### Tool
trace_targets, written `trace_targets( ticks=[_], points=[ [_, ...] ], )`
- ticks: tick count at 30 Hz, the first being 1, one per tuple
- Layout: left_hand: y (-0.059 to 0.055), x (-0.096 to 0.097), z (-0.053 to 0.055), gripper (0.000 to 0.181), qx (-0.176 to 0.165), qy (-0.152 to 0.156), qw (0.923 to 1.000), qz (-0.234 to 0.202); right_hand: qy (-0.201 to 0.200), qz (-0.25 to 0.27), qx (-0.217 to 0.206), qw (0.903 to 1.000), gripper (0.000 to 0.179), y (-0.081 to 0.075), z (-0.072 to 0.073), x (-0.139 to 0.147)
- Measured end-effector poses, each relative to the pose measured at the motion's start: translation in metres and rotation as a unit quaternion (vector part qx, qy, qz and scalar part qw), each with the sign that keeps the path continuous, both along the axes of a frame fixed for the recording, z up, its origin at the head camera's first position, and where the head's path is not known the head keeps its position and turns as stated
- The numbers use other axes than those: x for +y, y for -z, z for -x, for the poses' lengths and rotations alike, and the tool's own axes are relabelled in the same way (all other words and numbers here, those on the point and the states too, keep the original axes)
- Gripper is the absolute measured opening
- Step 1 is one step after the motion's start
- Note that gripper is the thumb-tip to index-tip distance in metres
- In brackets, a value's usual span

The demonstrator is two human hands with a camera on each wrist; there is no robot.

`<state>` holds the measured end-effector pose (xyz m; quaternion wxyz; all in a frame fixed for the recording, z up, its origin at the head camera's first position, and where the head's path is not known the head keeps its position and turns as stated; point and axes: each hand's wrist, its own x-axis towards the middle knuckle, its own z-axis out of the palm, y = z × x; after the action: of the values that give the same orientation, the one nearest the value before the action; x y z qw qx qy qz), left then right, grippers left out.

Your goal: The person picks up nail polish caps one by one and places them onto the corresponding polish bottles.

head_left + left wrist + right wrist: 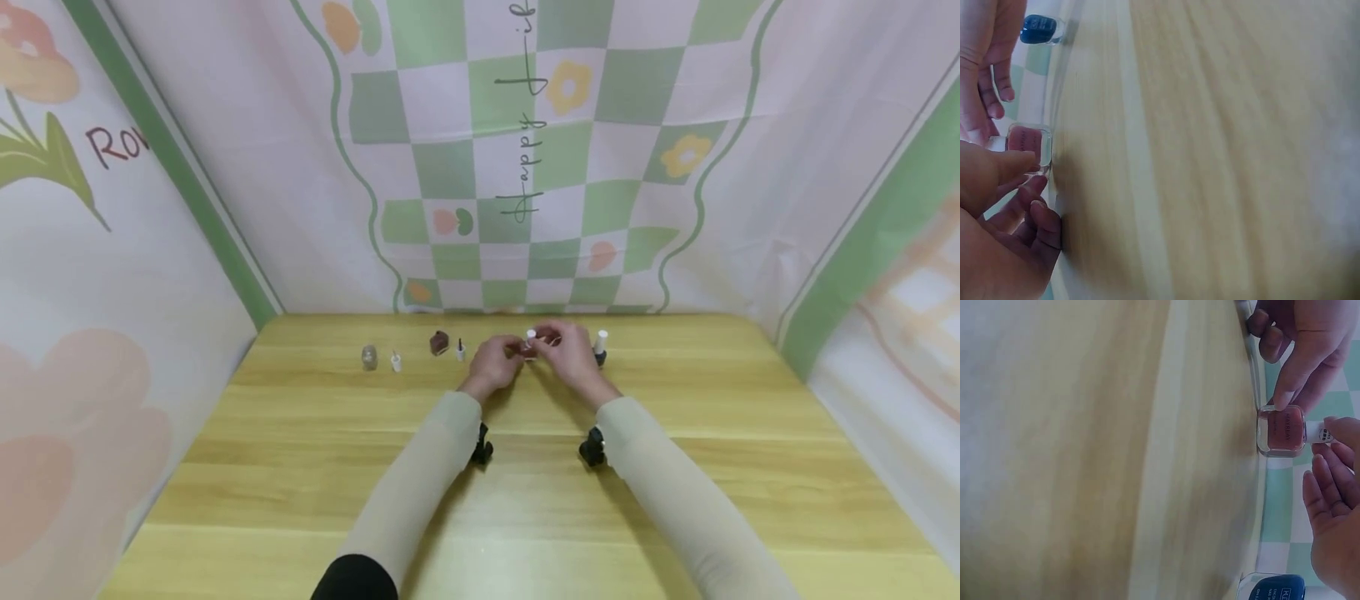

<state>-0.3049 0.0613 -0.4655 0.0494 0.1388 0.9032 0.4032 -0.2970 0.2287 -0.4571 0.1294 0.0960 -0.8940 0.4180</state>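
A pinkish-red nail polish bottle (1285, 430) stands on the wooden table between both hands. My left hand (493, 362) pinches the side of its glass with thumb and fingers. With thumb and finger, my right hand (568, 354) grips the white cap (1318, 432) on top, its other fingers loosely bent. Just right of the right hand stands a dark blue nail polish bottle (600, 357) with its white cap (602, 337) on. To the left of the left hand are a dark red bottle (439, 342) without its cap and a white cap with its brush upward (461, 351).
Farther left, an uncapped greyish bottle (369, 358) is beside another white cap with brush (396, 362). The wooden table (525, 508) ends at a patterned cloth backdrop (510, 167) just behind the bottles. Cloth walls stand at both sides.
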Motion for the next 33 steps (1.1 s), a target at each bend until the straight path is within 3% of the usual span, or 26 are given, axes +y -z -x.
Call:
trace_targets(
  ticks=[7,14,19,27,33],
  points=[
    [-0.005,-0.008,-0.009,0.046,-0.001,0.018,0.9997,0.015,0.014,-0.022,0.004,0.9996,0.041,-0.005,-0.014,0.003],
    [-0.022,-0.023,-0.026,0.047,0.02,0.061,0.9978,0.017,0.007,-0.043,0.026,0.9987,0.039,-0.019,-0.03,0.0],
    [-0.028,-0.041,-0.037,0.042,0.053,0.073,0.9959,0.005,-0.01,-0.046,0.039,0.9981,0.037,-0.029,-0.041,-0.003],
    [-0.036,-0.078,-0.059,0.038,0.052,0.005,0.9984,-0.02,-0.04,-0.035,0.05,0.9974,0.035,-0.035,-0.055,-0.011],
    [-0.037,-0.103,-0.063,0.038,0.068,-0.055,0.9954,-0.04,-0.075,-0.03,0.032,0.9962,0.034,-0.039,-0.061,-0.022]
  ],
)
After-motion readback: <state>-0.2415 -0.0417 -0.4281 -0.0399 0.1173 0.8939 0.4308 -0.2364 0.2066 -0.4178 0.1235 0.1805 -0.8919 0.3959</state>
